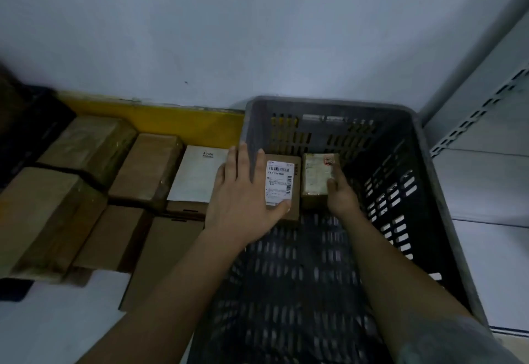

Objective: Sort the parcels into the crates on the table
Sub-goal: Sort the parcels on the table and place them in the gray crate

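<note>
Resting spread fingers beside the labelled parcel, the left hand steadies it (thumb on its near edge); the right hand pinches a taped parcel inside the grey crate.

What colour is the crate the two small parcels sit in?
Dark grey, with slotted walls and floor; the crate shows only in the head view.
</note>
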`<state>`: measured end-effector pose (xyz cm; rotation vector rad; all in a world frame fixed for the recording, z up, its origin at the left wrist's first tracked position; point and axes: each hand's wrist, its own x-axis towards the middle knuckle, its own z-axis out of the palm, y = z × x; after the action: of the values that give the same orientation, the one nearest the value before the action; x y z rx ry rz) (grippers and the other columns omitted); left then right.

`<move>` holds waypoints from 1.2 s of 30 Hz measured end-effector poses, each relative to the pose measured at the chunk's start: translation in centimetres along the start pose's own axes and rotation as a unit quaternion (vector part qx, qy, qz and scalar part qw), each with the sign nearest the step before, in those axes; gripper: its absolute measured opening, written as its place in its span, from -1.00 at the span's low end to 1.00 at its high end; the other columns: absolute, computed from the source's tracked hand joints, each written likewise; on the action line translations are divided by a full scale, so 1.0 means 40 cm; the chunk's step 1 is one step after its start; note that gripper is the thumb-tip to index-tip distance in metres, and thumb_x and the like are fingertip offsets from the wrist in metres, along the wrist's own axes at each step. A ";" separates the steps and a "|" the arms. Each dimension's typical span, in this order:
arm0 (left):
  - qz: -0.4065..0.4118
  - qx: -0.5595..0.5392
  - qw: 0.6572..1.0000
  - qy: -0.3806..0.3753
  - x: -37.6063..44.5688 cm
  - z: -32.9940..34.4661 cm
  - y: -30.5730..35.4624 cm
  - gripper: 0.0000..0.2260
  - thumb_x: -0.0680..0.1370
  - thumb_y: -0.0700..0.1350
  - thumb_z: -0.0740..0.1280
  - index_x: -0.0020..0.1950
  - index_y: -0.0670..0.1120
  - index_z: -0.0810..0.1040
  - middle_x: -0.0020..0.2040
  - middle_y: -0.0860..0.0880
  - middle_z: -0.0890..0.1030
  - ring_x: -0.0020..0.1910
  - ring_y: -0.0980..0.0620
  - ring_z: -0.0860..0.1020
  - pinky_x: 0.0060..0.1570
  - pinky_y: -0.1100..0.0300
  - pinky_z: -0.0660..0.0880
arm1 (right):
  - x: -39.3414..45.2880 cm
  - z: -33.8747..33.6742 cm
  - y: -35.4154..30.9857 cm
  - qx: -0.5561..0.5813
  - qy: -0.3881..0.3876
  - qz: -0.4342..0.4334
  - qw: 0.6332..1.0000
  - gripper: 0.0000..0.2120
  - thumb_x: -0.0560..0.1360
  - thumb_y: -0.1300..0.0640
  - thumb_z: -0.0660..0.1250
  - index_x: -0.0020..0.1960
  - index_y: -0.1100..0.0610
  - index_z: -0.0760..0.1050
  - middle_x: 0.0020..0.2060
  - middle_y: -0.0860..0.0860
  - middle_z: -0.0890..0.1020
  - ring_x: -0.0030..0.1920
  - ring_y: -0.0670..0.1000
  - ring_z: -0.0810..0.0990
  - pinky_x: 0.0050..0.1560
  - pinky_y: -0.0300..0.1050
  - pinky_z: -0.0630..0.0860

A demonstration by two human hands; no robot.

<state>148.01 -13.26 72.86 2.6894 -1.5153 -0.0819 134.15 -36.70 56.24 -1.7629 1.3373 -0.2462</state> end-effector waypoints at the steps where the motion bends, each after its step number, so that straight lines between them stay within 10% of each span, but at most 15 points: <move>1: 0.001 -0.004 1.000 0.004 -0.001 0.000 0.001 0.00 0.56 0.55 0.00 0.74 -0.09 -0.21 0.73 -0.25 -0.22 0.71 -0.25 -0.20 0.67 -0.21 0.00 | -0.002 0.000 0.008 -0.008 -0.015 0.003 1.000 -0.41 0.77 -0.16 0.15 0.73 -0.30 0.02 0.53 0.24 0.48 0.39 0.30 0.55 0.38 0.04 0.48; 8: 0.000 0.004 1.000 0.004 -0.002 0.001 0.004 -0.01 0.57 0.54 0.00 0.74 -0.10 -0.18 0.73 -0.25 -0.21 0.71 -0.26 -0.19 0.66 -0.19 -0.02 | 0.000 -0.020 0.066 -0.214 -0.063 -0.059 0.973 0.32 0.22 -0.69 0.33 0.67 -0.27 -0.36 0.72 0.18 0.05 0.64 0.36 0.19 0.57 0.29 0.32; 21: 0.002 0.009 1.000 -0.001 -0.004 -0.006 0.002 -0.12 0.63 0.43 0.04 0.75 -0.08 -0.13 0.73 -0.24 -0.17 0.71 -0.26 -0.17 0.67 -0.20 -0.03 | -0.025 -0.035 -0.023 -0.451 -0.065 -0.045 0.889 0.34 0.32 -0.74 0.20 0.71 -0.05 -0.42 0.73 0.15 -0.23 0.70 0.36 -0.15 0.60 0.47 0.09; 36: -0.078 -0.091 0.990 0.075 -0.088 -0.033 -0.137 -0.27 0.65 0.41 -0.09 0.72 0.04 0.14 0.74 -0.11 0.11 0.71 -0.16 0.01 0.64 -0.28 -0.01 | -0.300 -0.071 -0.307 -0.375 0.043 -0.211 0.901 -0.13 0.62 -0.53 -0.16 0.77 -0.06 -0.09 0.75 0.13 -0.10 0.73 0.25 -0.14 0.67 0.36 0.02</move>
<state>150.96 -7.39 73.83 2.5990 -1.1939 -0.0211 135.92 -27.59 70.96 -2.7268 1.1673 -0.0336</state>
